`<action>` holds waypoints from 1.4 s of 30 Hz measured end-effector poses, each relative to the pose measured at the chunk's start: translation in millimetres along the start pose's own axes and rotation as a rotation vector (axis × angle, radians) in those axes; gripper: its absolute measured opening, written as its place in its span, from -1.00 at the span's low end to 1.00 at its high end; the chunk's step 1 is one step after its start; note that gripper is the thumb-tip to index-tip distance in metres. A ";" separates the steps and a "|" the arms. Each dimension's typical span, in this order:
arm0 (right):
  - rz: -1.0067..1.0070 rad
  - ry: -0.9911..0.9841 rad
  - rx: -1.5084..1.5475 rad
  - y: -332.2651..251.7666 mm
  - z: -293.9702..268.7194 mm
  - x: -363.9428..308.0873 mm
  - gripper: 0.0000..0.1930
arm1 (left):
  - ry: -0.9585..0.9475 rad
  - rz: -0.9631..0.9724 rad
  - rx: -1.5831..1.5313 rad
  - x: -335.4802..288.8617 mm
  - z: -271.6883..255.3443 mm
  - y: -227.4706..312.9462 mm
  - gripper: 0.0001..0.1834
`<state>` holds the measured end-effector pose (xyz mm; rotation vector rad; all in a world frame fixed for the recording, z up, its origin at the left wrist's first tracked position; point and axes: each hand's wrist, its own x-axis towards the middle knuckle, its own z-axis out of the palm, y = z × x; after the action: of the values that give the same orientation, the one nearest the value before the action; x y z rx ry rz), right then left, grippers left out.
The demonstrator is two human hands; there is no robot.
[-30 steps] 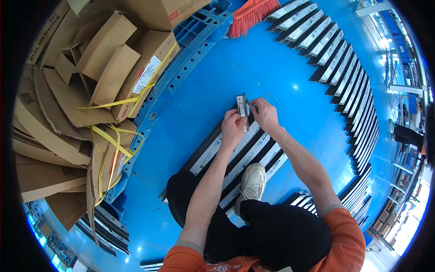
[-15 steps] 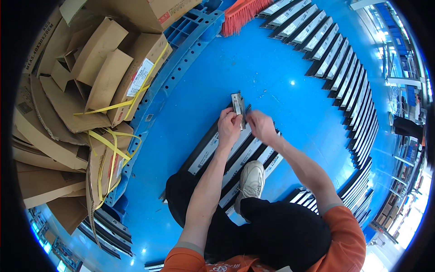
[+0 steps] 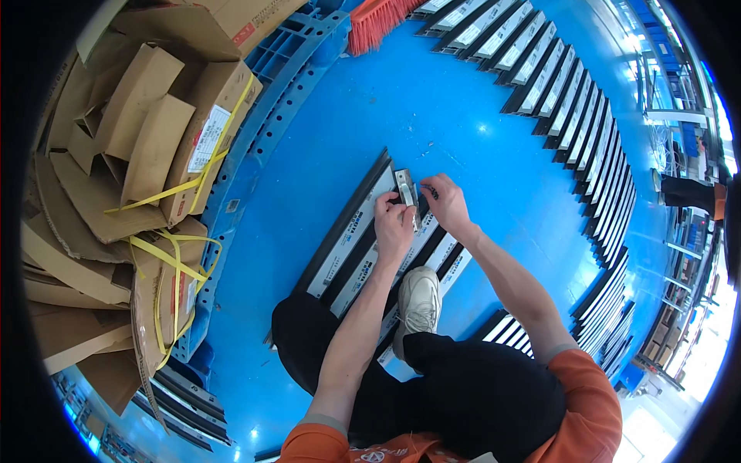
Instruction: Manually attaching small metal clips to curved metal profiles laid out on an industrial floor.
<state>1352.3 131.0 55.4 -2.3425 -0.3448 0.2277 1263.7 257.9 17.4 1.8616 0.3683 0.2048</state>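
Note:
My left hand is closed on a small silver metal bracket, fingers and thumb pinching its lower part. Close by on the right, my right hand has its fingertips pinched together beside the bracket. Something small and dark shows at those fingertips, too small to name. Beneath both hands, several long black-and-white profiles lie side by side on the floor, and the bracket hides part of them. My light shoe rests over the profiles.
Flattened cardboard boxes with yellow straps are piled on a blue plastic pallet at left. A red broom head lies at the top. Long rows of similar profiles curve down the right side. Another person's dark-clothed leg shows far right.
My right hand has shifted slightly up beside the bracket and is less blurred. My left hand keeps the bracket. The view has shifted a little, showing more of the leftmost profile.

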 end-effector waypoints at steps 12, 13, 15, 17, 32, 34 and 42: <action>-0.202 -0.013 -0.180 5.7 16.3 9.0 -0.88 | 0.004 -0.041 -0.033 -2.8 -6.2 4.8 -0.88; -0.210 -0.009 -0.194 6.5 16.6 9.5 -0.88 | 0.010 -0.030 -0.029 -2.8 -6.1 4.8 -0.88; -0.214 -0.010 -0.201 6.2 16.9 9.5 -0.88 | 0.007 -0.037 -0.031 -3.1 -7.2 5.3 -0.88; -0.223 -0.008 -0.214 6.1 17.3 9.3 -0.89 | 0.001 -0.048 -0.035 -3.3 -8.3 5.6 -0.87; -0.134 -0.026 -0.172 1.2 13.3 -8.8 -0.87 | 0.021 -0.024 -0.019 -3.8 -11.6 1.7 -0.86; -0.107 -0.010 -0.131 -0.9 12.2 -8.4 -0.88 | 0.022 -0.018 -0.014 -3.8 -12.3 2.3 -0.86; -0.231 -0.082 -0.231 10.0 14.1 6.0 -0.90 | 0.021 -0.008 -0.062 -0.8 -5.7 4.6 -0.87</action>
<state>1356.1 135.4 38.0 -2.4967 -0.7098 0.1795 1261.8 261.5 23.6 1.7983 0.3794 0.2277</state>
